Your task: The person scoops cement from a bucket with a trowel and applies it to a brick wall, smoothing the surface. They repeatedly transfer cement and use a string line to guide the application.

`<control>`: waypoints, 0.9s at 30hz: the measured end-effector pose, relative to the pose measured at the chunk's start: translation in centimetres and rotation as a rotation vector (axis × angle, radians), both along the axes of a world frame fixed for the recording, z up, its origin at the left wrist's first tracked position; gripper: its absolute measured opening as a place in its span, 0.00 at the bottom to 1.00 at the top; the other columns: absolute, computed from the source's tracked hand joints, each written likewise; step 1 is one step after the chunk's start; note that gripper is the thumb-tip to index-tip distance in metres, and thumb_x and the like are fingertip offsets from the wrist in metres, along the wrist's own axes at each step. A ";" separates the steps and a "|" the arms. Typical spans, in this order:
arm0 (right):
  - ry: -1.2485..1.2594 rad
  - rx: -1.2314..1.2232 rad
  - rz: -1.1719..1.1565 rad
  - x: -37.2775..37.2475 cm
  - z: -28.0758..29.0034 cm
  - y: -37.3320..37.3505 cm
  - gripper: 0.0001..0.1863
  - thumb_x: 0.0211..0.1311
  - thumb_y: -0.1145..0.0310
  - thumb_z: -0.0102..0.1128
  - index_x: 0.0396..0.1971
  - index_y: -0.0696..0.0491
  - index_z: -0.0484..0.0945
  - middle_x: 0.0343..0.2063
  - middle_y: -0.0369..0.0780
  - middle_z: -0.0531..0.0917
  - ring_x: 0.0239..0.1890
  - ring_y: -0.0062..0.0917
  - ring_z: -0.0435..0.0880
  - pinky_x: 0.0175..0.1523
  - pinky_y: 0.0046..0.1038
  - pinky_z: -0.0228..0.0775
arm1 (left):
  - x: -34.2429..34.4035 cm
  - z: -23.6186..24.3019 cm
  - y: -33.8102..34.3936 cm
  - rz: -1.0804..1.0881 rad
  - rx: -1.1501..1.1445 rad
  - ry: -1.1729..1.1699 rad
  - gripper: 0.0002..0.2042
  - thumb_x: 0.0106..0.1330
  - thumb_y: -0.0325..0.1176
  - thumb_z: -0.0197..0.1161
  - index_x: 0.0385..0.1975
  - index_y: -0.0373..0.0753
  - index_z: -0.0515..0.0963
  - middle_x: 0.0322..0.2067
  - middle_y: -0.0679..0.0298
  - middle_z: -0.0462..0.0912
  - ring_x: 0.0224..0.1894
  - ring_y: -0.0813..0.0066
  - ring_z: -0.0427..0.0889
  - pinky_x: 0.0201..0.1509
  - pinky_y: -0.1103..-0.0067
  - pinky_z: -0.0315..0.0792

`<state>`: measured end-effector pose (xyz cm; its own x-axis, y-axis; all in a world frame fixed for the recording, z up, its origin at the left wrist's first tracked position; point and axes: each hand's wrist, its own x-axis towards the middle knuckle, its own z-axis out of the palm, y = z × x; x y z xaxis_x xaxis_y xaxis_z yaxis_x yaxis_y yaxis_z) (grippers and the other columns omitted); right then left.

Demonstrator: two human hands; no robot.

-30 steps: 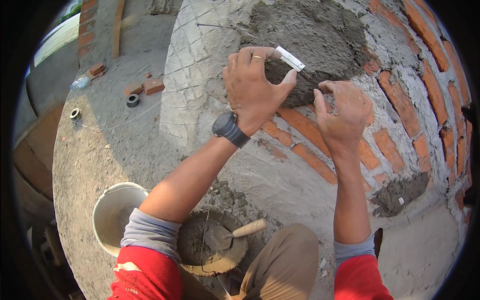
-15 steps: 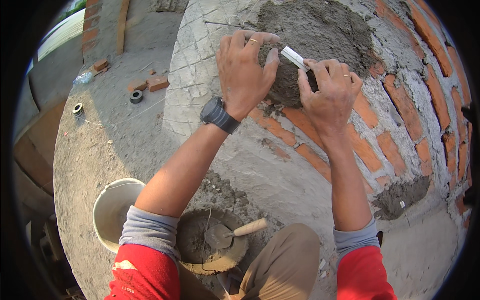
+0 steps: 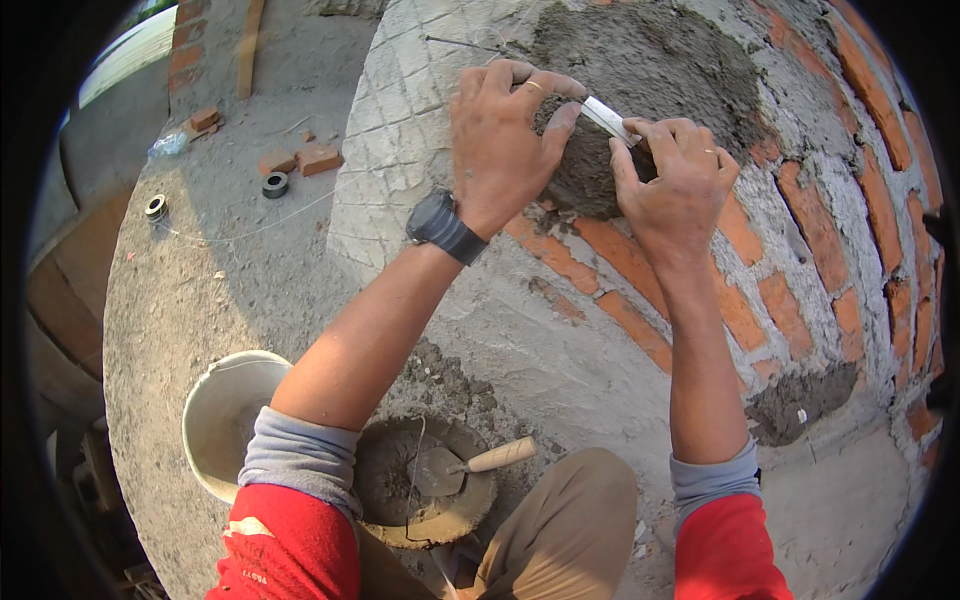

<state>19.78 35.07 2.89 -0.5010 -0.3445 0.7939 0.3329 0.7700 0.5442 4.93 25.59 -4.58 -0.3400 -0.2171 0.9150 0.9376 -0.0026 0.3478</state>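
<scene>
A brick wall (image 3: pixel 806 225) with dark mortar (image 3: pixel 660 60) rises beyond the left hand (image 3: pixel 508 140) and right hand (image 3: pixel 678 185); gritty ground (image 3: pixel 170 300) spreads to their left.
Between them, the right hand pinches a white strip (image 3: pixel 606 117); the left curls, thumb and forefinger slightly apart, at its other end, grip unclear.

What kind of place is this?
Likely a building site, mid-masonry: a wall of orange bricks with rough grey joints, a dark grey mortar patch on it, and a metal trowel with a wooden handle resting in a round, mortar-caked pan.
</scene>
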 end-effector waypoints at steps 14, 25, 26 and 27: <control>0.008 0.026 -0.001 -0.2 -0.1 0.5 0.08 0.63 0.61 0.71 0.38 0.47 0.87 0.35 0.31 0.81 0.43 0.23 0.78 0.54 0.34 0.57 | -0.2 -0.1 0.3 0.011 -0.043 0.048 0.09 0.64 0.38 0.73 0.44 0.56 0.89 0.40 0.68 0.78 0.48 0.65 0.73 0.50 0.66 0.66; -0.002 0.033 -0.031 -0.3 -0.1 0.6 0.09 0.62 0.61 0.71 0.40 0.47 0.87 0.35 0.31 0.81 0.42 0.22 0.77 0.55 0.36 0.56 | 0.3 0.3 0.0 0.024 -0.086 0.049 0.10 0.64 0.39 0.72 0.44 0.56 0.88 0.41 0.67 0.78 0.49 0.64 0.73 0.51 0.66 0.67; -0.004 0.035 -0.012 -0.3 -0.1 0.5 0.10 0.62 0.61 0.71 0.41 0.47 0.87 0.35 0.31 0.81 0.43 0.22 0.77 0.55 0.36 0.56 | 0.4 0.3 0.1 0.020 -0.083 0.042 0.10 0.64 0.39 0.72 0.45 0.55 0.88 0.42 0.67 0.78 0.49 0.63 0.74 0.51 0.66 0.67; -0.008 0.028 0.002 -0.3 -0.1 0.3 0.12 0.61 0.61 0.71 0.43 0.47 0.87 0.36 0.31 0.81 0.43 0.23 0.77 0.55 0.36 0.56 | 0.4 0.3 0.1 0.017 -0.081 0.035 0.11 0.64 0.38 0.72 0.45 0.55 0.87 0.42 0.66 0.78 0.49 0.63 0.74 0.51 0.65 0.68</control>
<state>19.45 35.40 2.82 -0.5061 -0.3674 0.7803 0.3269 0.7555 0.5678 5.35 25.67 -4.27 -0.3043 -0.1469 0.9412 0.9489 0.0401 0.3131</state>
